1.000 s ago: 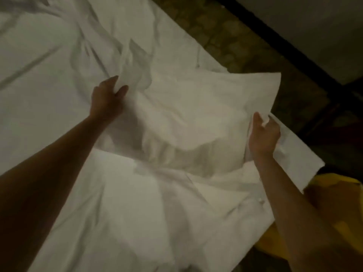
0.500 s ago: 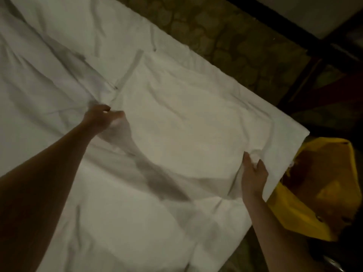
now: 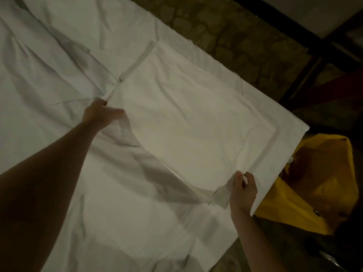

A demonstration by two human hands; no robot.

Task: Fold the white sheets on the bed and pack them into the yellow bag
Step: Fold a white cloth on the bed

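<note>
From your head camera, your left hand (image 3: 100, 114) pinches one near corner of the white sheet (image 3: 186, 122), and your right hand (image 3: 243, 191) pinches the other near corner, fingers curled round the cloth. The sheet lies spread nearly flat on the bed (image 3: 49, 85), its near edge lifted between your hands. The yellow bag (image 3: 322, 185) sits open on the floor (image 3: 225, 30) just beside the bed's right corner.

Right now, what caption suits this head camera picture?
Both hands, left and right, pinch a white sheet flat on the bed, yellow bag alongside.
</note>
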